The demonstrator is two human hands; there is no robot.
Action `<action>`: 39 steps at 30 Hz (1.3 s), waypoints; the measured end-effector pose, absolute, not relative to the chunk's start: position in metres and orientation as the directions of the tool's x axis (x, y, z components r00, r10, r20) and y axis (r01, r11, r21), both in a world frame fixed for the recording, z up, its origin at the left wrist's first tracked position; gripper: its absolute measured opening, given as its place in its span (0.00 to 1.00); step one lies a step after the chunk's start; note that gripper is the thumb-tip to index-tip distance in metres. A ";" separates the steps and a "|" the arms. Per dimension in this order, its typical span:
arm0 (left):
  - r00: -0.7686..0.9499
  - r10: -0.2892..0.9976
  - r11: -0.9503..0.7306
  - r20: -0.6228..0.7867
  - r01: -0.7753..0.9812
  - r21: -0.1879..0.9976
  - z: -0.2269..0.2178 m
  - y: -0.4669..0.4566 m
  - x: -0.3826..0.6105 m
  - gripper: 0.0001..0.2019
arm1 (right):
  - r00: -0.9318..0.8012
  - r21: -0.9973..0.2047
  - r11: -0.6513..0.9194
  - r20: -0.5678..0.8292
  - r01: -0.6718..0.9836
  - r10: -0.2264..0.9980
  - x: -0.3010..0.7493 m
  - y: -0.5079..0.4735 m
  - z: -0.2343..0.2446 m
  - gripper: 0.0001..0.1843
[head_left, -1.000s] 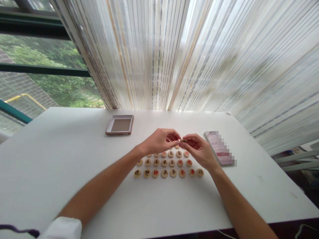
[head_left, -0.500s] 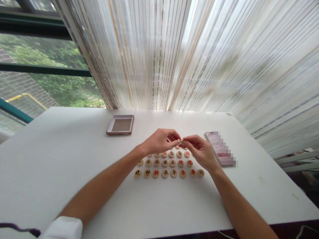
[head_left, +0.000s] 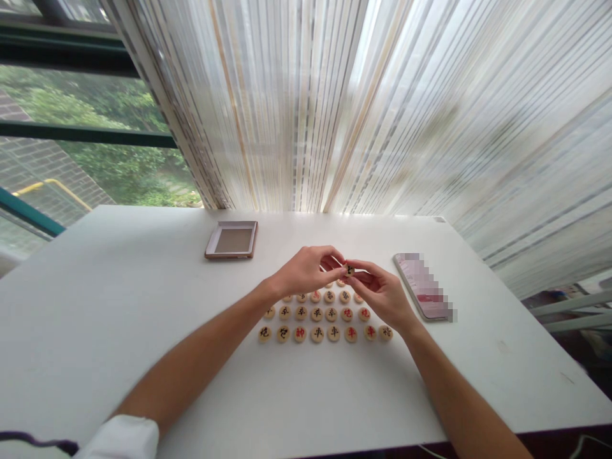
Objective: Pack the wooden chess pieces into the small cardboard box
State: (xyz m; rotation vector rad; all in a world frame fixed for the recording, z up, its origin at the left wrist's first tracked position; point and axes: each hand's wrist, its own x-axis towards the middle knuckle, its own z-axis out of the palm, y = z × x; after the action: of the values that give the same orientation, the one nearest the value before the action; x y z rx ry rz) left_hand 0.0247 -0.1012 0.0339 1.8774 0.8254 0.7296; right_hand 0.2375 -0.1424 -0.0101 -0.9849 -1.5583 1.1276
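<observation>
Between the fingertips of both hands, a round Chinese chess piece (head_left: 350, 270) with a black character is tilted up toward me. My left hand (head_left: 313, 269) pinches it from the left, and my right hand (head_left: 382, 290) pinches it from the right. Below them, several more round pieces lie in rows, with black or red characters facing up. A red-marked piece (head_left: 299, 333) and a black-marked piece (head_left: 317, 333) are in the nearest row. My hands and fingers partly hide the farther rows.
All of this is on a white table (head_left: 119, 306). A shallow open box (head_left: 233, 240) stands at the back left. To the right of my right hand lies a phone-like flat thing (head_left: 421, 287), partly blurred out. A striped string curtain (head_left: 306, 115) hangs behind the table.
The held chess piece has been turned so that its black-marked face shows. My right fingers have opened out slightly around it; the rows on the table look the same.
</observation>
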 end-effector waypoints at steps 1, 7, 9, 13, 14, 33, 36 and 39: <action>0.600 0.788 -0.340 0.140 0.234 0.911 0.034 -0.101 0.025 0.12 | -0.234 -0.959 0.269 0.244 0.083 0.941 0.237 -0.142 -0.010 0.19; 0.592 0.797 -0.311 0.123 0.227 0.923 0.034 -0.101 0.025 0.11 | -0.202 -0.879 0.441 0.405 0.181 0.892 0.237 -0.142 -0.012 0.15; 0.587 0.803 -0.286 0.103 0.227 0.931 0.032 -0.101 0.026 0.12 | -0.207 -0.842 0.489 0.448 0.229 0.870 0.236 -0.143 -0.012 0.14; 0.559 0.825 -0.255 0.082 0.239 0.937 0.026 -0.104 0.029 0.16 | -0.237 -0.741 0.570 0.519 0.353 0.821 0.235 -0.145 -0.011 0.14; 0.555 0.828 -0.249 0.078 0.239 0.938 0.025 -0.105 0.030 0.16 | -0.245 -0.721 0.585 0.531 0.371 0.811 0.235 -0.145 -0.011 0.14; 0.599 0.794 -0.343 0.107 0.295 0.892 0.032 -0.107 0.031 0.15 | -0.241 -0.793 0.518 0.461 0.320 0.854 0.238 -0.144 -0.010 0.14; 0.618 0.782 -0.322 0.079 0.292 0.901 0.035 -0.110 0.031 0.15 | -0.225 -0.819 0.499 0.449 0.284 0.865 0.238 -0.142 -0.009 0.12; 0.647 0.760 -0.308 0.059 0.279 0.910 0.036 -0.110 0.031 0.15 | -0.211 -0.851 0.472 0.430 0.231 0.878 0.238 -0.141 -0.008 0.10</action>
State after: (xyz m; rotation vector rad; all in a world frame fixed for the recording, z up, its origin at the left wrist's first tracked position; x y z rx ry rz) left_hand 0.0310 -0.1105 0.0362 1.8748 0.8234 0.6093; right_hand 0.2376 -0.1409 -0.0084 -0.9558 -1.7113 0.8019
